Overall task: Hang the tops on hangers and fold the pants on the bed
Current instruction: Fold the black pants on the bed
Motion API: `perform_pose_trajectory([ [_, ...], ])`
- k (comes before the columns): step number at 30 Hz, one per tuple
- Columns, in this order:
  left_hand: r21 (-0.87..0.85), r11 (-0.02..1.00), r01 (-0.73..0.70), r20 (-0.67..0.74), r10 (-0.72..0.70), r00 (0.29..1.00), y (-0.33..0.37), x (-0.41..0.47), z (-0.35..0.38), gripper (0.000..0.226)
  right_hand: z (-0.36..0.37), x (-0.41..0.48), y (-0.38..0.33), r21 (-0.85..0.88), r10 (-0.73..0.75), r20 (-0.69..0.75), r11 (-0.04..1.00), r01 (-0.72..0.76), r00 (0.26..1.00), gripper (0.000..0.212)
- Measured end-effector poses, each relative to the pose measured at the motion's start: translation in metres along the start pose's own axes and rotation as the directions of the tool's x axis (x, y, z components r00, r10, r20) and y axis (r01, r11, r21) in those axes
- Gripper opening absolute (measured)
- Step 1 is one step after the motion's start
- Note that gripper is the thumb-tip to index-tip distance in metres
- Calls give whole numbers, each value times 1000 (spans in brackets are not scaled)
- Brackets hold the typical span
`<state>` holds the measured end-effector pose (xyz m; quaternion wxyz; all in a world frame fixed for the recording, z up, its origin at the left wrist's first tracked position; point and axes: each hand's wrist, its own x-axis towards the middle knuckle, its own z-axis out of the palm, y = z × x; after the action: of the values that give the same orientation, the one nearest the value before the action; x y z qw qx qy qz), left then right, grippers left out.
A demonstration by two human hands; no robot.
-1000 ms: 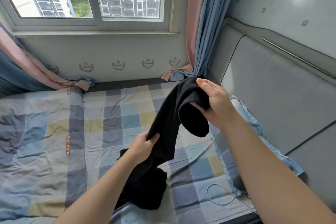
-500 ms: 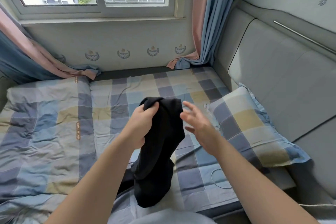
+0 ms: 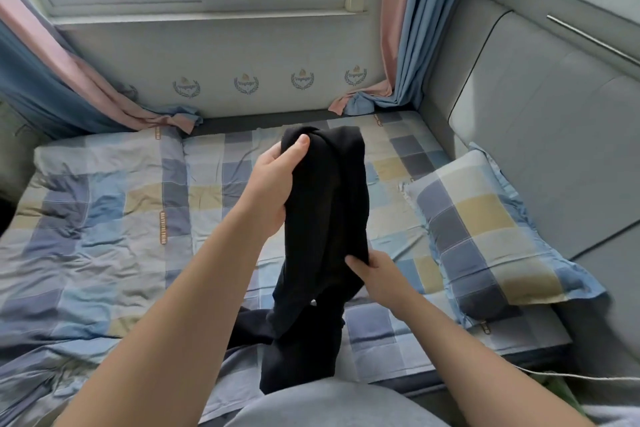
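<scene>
Now: black garment [image 3: 322,218] hangs bunched above bed [image 3: 114,218], tail pooling on it. Left hand [image 3: 273,184] clamps top; right hand [image 3: 377,277] pinches side edge lower down. Likely pants: find waistband, shake flat, align legs, lay clear of pillow [image 3: 485,229].

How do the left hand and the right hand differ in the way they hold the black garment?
The left hand grips the black garment at its top fold; the right hand pinches its side edge. The left hand is higher than the right hand. Both hold the same garment.
</scene>
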<state>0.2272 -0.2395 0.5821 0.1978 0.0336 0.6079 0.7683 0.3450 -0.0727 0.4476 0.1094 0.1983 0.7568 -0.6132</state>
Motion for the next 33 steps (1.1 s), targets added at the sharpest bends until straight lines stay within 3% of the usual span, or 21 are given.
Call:
perform_pose_trajectory([
  [5, 105, 993, 45, 93, -55, 994, -42, 0, -24, 49, -8, -3, -19, 163, -40, -55, 985, 48, 998, 17],
  [12, 314, 901, 299, 212, -374, 903, -112, -21, -34, 74, -25, -3, -70, 317, -159, -156, 927, 201, 975, 35],
  [17, 487, 842, 231, 274, -399, 875, -135, -33, -34, 65, -34, -2, -88, 409, -200, -179, 876, 258, 963, 28],
  [19, 571, 807, 153, 212, -324, 922, -145, -33, -30, 53, -35, 0, -92, 477, -194, -182, 840, 259, 964, 23],
  [21, 581, 802, 138, 49, -204, 978, -148, -29, -30, 30, -35, 3, -95, 505, -182, -188, 825, 254, 965, 21],
  [23, 563, 812, 152, -45, -153, 987, -140, -23, -32, 13, -39, 6, -95, 517, -162, -185, 823, 236, 969, 19],
  [26, 501, 857, 118, -70, -96, 993, -116, -14, -34, 23, -44, 10, -87, 494, -113, -128, 854, 162, 985, 20],
  [29, 389, 917, 86, -118, -43, 992, -84, -8, -30, 33, -39, 10, -68, 361, -34, -104, 930, 70, 994, 19],
  [33, 247, 959, 139, -182, -95, 979, -56, -8, -19, 21, -27, 4, -45, 142, -80, -128, 985, 98, 989, 61],
])
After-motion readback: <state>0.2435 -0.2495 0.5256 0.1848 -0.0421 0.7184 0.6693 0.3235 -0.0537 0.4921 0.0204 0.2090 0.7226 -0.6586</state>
